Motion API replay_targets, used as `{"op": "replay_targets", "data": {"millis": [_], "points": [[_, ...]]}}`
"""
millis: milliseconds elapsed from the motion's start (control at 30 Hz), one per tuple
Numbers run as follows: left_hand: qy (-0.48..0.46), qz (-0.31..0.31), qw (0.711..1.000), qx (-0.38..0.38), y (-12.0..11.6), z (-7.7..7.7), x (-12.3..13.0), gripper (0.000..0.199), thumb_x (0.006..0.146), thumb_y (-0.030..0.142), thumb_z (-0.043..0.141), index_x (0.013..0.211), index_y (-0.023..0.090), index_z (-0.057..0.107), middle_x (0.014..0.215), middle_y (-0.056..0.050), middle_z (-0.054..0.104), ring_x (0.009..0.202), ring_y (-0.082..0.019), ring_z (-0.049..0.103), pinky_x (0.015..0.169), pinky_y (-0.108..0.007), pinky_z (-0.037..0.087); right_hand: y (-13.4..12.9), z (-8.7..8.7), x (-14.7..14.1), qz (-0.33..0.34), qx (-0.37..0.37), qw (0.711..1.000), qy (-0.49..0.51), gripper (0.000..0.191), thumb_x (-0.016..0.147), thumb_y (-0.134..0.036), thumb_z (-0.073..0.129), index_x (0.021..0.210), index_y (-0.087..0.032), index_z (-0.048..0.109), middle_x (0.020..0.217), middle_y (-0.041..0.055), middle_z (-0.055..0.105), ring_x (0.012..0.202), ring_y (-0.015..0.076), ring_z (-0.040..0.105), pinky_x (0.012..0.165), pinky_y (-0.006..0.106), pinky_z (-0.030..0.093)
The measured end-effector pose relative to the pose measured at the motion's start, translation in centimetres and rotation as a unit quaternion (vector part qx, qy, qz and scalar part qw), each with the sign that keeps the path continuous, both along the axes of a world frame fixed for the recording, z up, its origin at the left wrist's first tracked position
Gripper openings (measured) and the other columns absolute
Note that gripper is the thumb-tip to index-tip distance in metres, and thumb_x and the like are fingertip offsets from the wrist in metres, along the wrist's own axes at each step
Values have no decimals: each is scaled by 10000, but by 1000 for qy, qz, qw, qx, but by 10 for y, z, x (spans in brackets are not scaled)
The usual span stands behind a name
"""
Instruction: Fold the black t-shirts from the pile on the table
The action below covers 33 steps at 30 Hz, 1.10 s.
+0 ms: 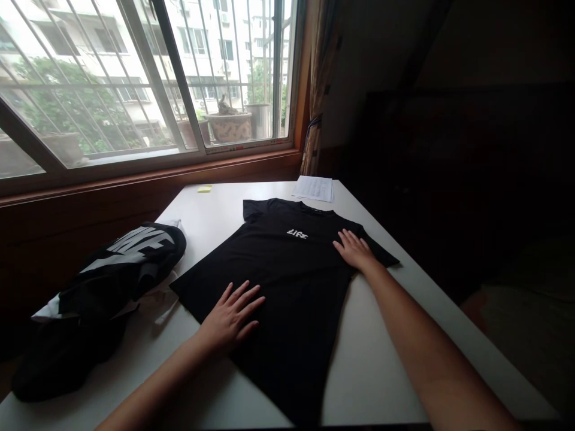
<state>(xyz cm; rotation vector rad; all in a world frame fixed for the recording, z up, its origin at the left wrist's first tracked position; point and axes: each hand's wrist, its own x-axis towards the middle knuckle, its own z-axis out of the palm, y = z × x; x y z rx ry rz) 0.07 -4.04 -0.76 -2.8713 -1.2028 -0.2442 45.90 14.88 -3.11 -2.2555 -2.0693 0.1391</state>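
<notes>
1. Across a white table (pixel 381 359) beside a barred window (pixel 238 72), a black T-shirt (pixel 287 281) lay spread out, its collar (pixel 317 209) pointing away from the person.

2. Short-sleeved and plain in cut, the garment showed a dark, matte surface, nearly smooth, with only faint creases crossing the body; much finer detail was lost in the deep black.

3. Small white lettering (pixel 297 234) stood out high on the chest, set at a slant to the viewer and too small to read with certainty.

4. One sleeve (pixel 255 209) fanned out on the window side, while the other sleeve (pixel 384 251) reached the table's right edge; the hem ran diagonally, one corner coming down to the near edge.

5. The person's left hand (pixel 231 311) rested palm down near the hem, fingers spread, gripping nothing.

6. Well apart from it, the right hand (pixel 354 248) lay open and flat by the far sleeve's seam, fingers extended over the cloth.

7. To the left sat a heap of dark clothing (pixel 103 287) bearing large grey lettering; papers (pixel 314 188) lay beyond the collar.
</notes>
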Motion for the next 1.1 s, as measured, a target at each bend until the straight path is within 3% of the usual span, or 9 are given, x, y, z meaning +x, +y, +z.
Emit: {"op": "replay_targets", "data": {"millis": [233, 433, 600, 700, 767, 867, 933, 1000, 1100], "points": [[20, 157, 987, 7, 14, -14, -68, 565, 1043, 499, 393, 1583, 372, 290, 1659, -28, 284, 1532, -345, 227, 1191, -679, 192, -7, 1, 24, -2, 12, 1000, 14, 662, 1015, -539, 157, 1595, -249, 287, 1688, 13, 217, 1547, 232, 177, 1246, 524, 169], [43, 153, 987, -25, 51, -11, -89, 529, 1063, 478, 313, 1584, 405, 257, 1670, 1, 247, 1546, -314, 194, 1189, -684, 156, -9, 6, 32, -15, 6, 1000, 19, 636, 1011, -503, 190, 1590, -264, 301, 1685, 20, 228, 1535, 275, 211, 1224, 577, 195], [61, 174, 982, -50, 90, -5, -106, 514, 1059, 476, 296, 1563, 379, 335, 1657, -29, 292, 1537, -343, 215, 1157, -722, 169, -21, 5, 34, -29, 17, 999, 16, 633, 1011, -504, 202, 1579, -251, 319, 1681, 25, 242, 1523, 289, 231, 1222, 581, 204], [42, 191, 980, -26, 95, 1, -106, 511, 1049, 450, 333, 1542, 331, 394, 1634, -60, 350, 1518, -360, 259, 1151, -718, 193, -33, 5, 35, -39, 20, 999, 15, 640, 1012, -511, 214, 1573, -227, 334, 1677, 32, 253, 1518, 299, 239, 1223, 574, 210], [-5, 183, 983, 18, 83, 7, -96, 491, 1039, 411, 371, 1507, 286, 448, 1599, -89, 405, 1482, -354, 326, 1160, -670, 244, -42, 8, 36, -33, 19, 999, 15, 637, 1008, -517, 250, 1564, -224, 356, 1671, 38, 270, 1509, 319, 255, 1213, 579, 233], [-93, 143, 984, 47, 45, 22, -64, 350, 1018, 353, 438, 1293, 244, 623, 1375, -108, 595, 1263, -284, 538, 1076, -485, 437, -61, 18, 33, 19, 61, 998, 7, 585, 973, -472, 414, 1504, -230, 464, 1632, 51, 352, 1479, 340, 301, 1208, 538, 274], [-117, 115, 986, 12, 9, 33, -35, 247, 1013, 338, 471, 1076, 237, 687, 1115, -84, 673, 1032, -241, 605, 905, -393, 517, -76, 29, 23, 94, 119, 988, 24, 483, 939, -396, 517, 1388, -231, 590, 1530, 78, 483, 1419, 329, 385, 1196, 486, 316], [-115, 91, 988, -46, -29, 41, -5, 194, 1003, 336, 517, 980, 239, 683, 991, -63, 667, 920, -219, 596, 795, -351, 519, -95, 40, 5, 197, 145, 966, 79, 329, 933, -345, 563, 1218, -243, 692, 1332, 95, 618, 1275, 296, 521, 1128, 449, 407], [-108, 76, 987, -97, -78, 44, 31, 101, 924, 338, 659, 959, 244, 667, 956, -51, 649, 894, -221, 583, 758, -342, 518, -124, 53, -29, 347, 86, 918, 172, 186, 939, -327, 621, 1067, -247, 730, 1105, 76, 679, 1056, 241, 620, 964, 396, 508]]}}
